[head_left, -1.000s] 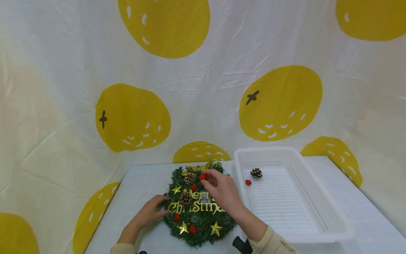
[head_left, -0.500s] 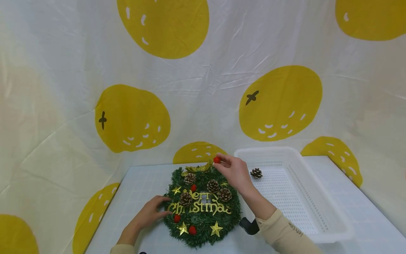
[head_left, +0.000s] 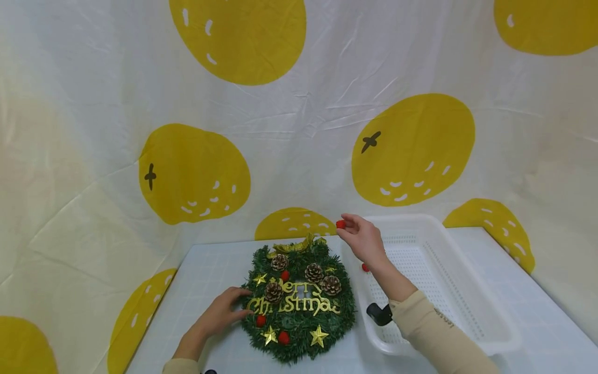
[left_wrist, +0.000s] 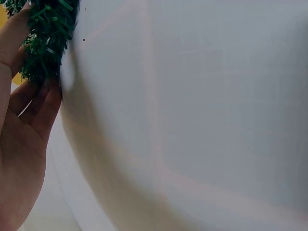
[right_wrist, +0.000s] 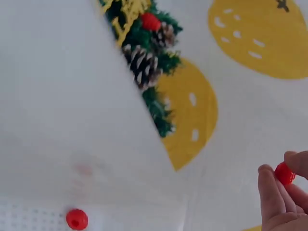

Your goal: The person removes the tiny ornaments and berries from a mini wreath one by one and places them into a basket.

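Pinches a red ball with the right hand, raised above the bench. Has the wreath, round and so without a long axis, to that hand's left and toward the body. Has the tray below and rightward, a second ball in it. Grips the wreath's left rim with the left hand, the nearer one to it.

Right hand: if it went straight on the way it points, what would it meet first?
Probably the fruit-print backdrop cloth, with the red berry that the right hand pinches leading; the head view shows nothing between, but depth is unclear.
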A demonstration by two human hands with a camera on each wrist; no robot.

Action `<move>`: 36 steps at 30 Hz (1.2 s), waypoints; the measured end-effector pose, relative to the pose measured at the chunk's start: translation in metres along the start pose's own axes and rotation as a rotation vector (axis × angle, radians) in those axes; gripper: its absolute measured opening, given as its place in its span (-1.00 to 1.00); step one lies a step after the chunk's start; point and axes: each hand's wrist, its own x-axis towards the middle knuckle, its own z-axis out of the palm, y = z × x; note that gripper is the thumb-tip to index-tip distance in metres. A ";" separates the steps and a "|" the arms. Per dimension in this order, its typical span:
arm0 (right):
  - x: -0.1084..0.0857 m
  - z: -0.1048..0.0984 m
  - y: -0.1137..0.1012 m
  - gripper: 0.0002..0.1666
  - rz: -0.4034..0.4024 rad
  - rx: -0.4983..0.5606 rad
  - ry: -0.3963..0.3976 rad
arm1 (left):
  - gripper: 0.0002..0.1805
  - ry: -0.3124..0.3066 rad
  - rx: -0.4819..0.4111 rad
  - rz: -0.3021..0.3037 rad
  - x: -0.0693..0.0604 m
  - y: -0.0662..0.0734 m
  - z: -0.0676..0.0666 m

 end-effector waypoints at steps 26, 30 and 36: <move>0.024 -0.041 0.081 -0.52 0.173 -0.262 0.128 | -0.46 0.004 0.007 -0.004 -0.001 -0.002 0.000; 0.025 -0.044 0.094 -0.51 0.201 -0.292 0.118 | -0.46 0.003 0.013 -0.002 -0.001 -0.001 -0.001; 0.023 -0.049 0.110 -0.48 0.272 -0.347 0.071 | -0.44 -0.007 0.011 -0.001 -0.001 0.003 -0.002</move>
